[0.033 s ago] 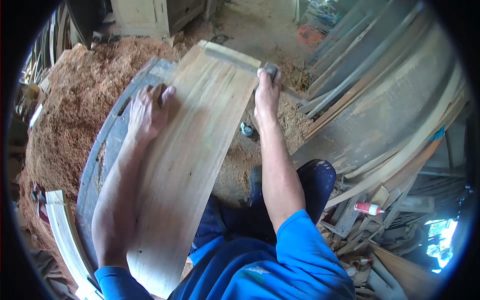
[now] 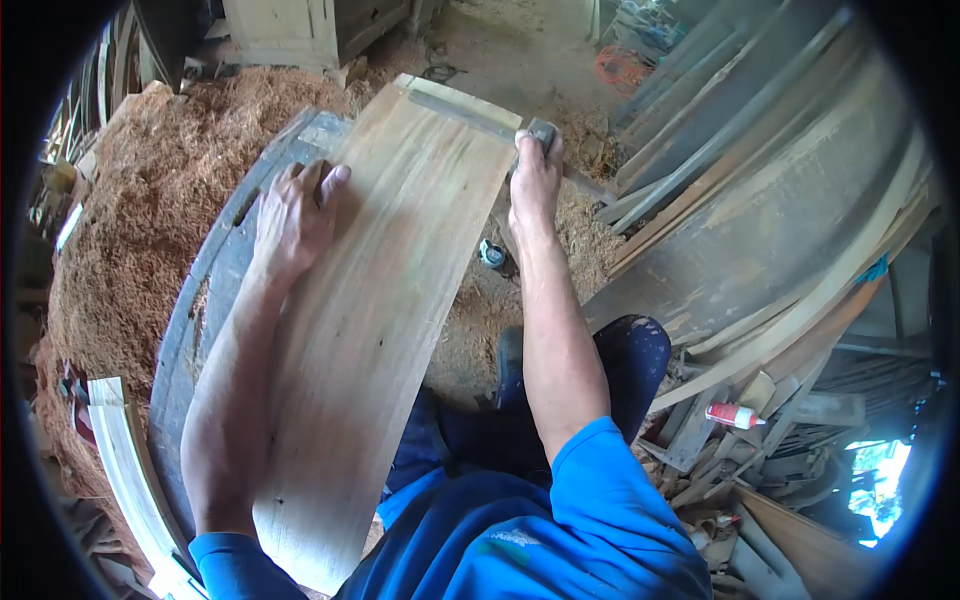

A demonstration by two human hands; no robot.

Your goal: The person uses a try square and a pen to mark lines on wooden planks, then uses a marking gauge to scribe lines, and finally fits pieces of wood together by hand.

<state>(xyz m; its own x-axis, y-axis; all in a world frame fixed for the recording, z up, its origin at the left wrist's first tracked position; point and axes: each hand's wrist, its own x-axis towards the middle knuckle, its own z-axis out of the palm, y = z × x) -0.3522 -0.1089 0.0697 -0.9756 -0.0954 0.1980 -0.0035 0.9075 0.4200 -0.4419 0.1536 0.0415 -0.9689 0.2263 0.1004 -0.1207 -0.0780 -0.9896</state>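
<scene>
A long, pale wooden board [image 2: 370, 290] slants away from my body over a grey-blue round-edged surface [image 2: 190, 370]. My left hand [image 2: 293, 220] rests at the board's left edge, its thumb apart from the bent fingers. A dark patch between thumb and fingers is too unclear to name. At the board's far right corner my right hand [image 2: 536, 180] is closed around the dark block of a carpenter's square [image 2: 542, 131]. Its flat grey blade crosses the board near the far end, and a bar sticks out right of the hand.
Reddish shavings [image 2: 130, 270] are heaped at the left. A small round dark tool [image 2: 491, 254] lies among shavings beyond the board's right edge. Planks [image 2: 750, 260] lean along the right side, with a red-and-white bottle [image 2: 735, 415] over scrap wood. A curved wooden piece [image 2: 130, 460] stands lower left.
</scene>
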